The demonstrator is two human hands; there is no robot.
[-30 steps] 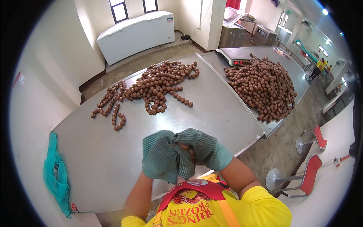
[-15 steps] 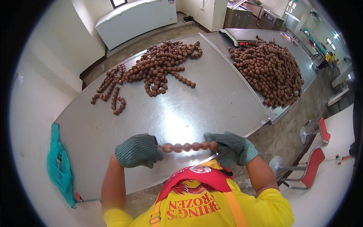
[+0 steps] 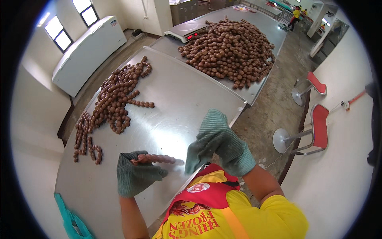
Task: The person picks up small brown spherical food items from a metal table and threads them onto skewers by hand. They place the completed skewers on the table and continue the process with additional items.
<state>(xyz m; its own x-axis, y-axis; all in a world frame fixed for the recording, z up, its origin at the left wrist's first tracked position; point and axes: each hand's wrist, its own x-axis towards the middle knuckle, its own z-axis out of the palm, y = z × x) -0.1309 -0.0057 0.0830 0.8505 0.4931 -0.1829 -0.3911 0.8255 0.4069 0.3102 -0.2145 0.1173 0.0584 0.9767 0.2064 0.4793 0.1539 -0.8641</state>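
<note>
Both of my hands wear grey-green knit gloves above the near part of the steel table. My left hand (image 3: 137, 175) is closed around one end of a short string of round brown sausages (image 3: 157, 158). The string stretches from it toward the right, and its far end is blurred. Close to that end is my right hand (image 3: 211, 141), bent at the wrist and pointing down. Its fingers are smeared by motion, so I cannot see whether they touch the string. Linked sausages (image 3: 115, 93) lie in a loose heap at the table's left far side.
A larger sausage pile (image 3: 232, 49) covers much of the adjoining table, beside a scale (image 3: 187, 28). Teal cloth or plastic (image 3: 71, 223) hangs at the near left table edge. Red stools (image 3: 319, 125) stand right; a white chest freezer (image 3: 89, 53) stands far left.
My view has turned right. The string was stretched between both hands; my left hand still holds it, while my right hand has risen and bent downward beside its far end.
</note>
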